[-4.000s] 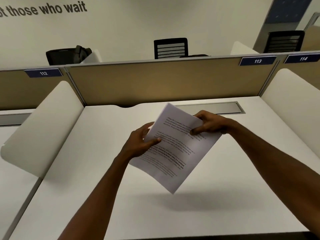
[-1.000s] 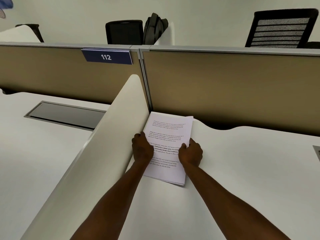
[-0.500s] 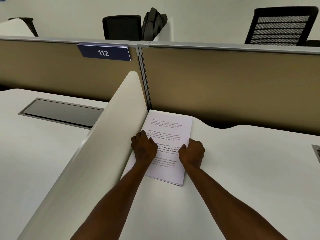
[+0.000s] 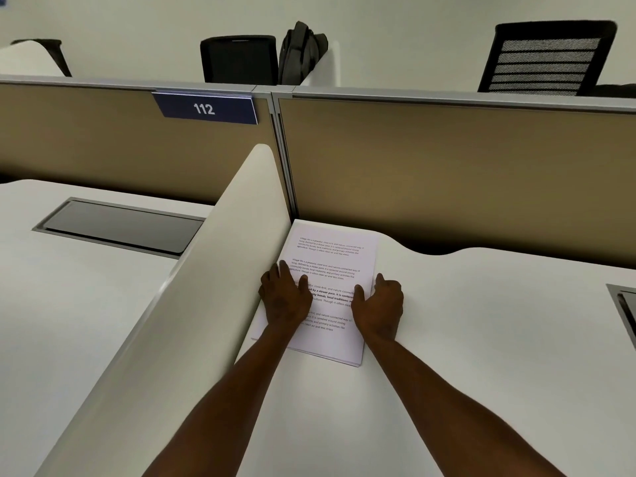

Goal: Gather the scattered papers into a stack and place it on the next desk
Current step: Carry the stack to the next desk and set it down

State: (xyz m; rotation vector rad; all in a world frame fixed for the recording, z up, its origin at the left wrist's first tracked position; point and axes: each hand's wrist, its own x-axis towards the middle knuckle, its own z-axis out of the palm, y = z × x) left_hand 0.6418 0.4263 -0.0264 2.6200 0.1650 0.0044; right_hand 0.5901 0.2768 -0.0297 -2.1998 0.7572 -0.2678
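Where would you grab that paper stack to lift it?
Probably the stack's right long edge, from the right. Its left edge lies against the divider, its far end near the back panel. It lies flat, so fingers must slide under there.

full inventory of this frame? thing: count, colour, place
paper stack: 1, white, printed, flat on right desk, in corner against divider
desks: 2, white, either side of divider
divider: 1, cream, between desks
back panels: 2, tan, behind desks
112 sign: 1, blue, left panel top
cable trays: 2, grey, one per desk
chairs: 3, black, beyond panels
backpack: 1, dark, beyond panels
left hand: resting on stack
right hand: at stack's right edge
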